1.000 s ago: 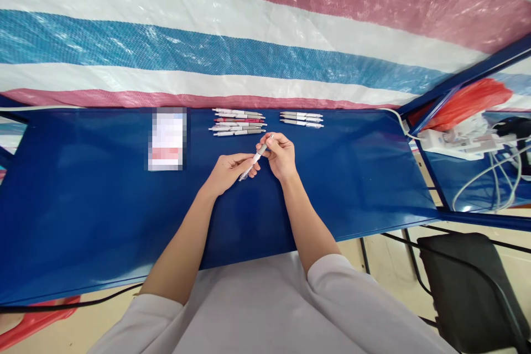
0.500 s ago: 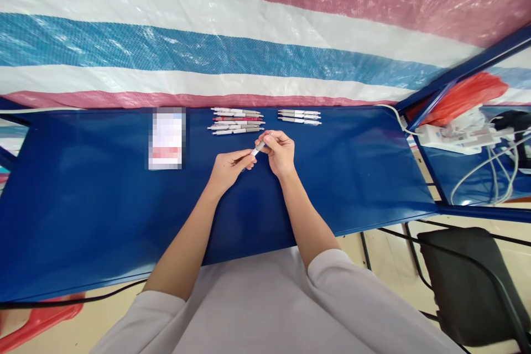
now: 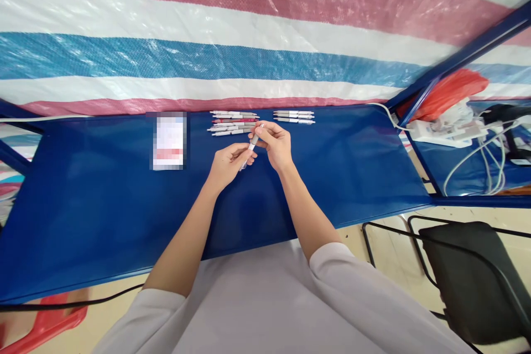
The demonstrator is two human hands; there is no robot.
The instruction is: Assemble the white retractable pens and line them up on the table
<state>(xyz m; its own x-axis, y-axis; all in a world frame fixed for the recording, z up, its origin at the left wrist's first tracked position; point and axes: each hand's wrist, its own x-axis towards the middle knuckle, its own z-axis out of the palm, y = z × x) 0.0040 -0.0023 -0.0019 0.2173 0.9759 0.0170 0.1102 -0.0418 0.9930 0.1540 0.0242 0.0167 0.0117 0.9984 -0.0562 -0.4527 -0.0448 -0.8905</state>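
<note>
1. Just in front of the larger row of pens point(image 3: 233, 123), near the back edge of the blue table point(image 3: 103, 204): a single pen point(image 3: 251, 146) held between both hands, tilted, clear of the tabletop
2. Step in hand, judging by the grip: fitting or twisting the pen's two ends together
3. Next move likely calls for a steady twist or push along the barrel
4. Left hand point(image 3: 227, 163): fingers pinched round the lower end
5. Right hand point(image 3: 274, 142): fingertips closed on the upper end, forearms converging from the near edge
</note>
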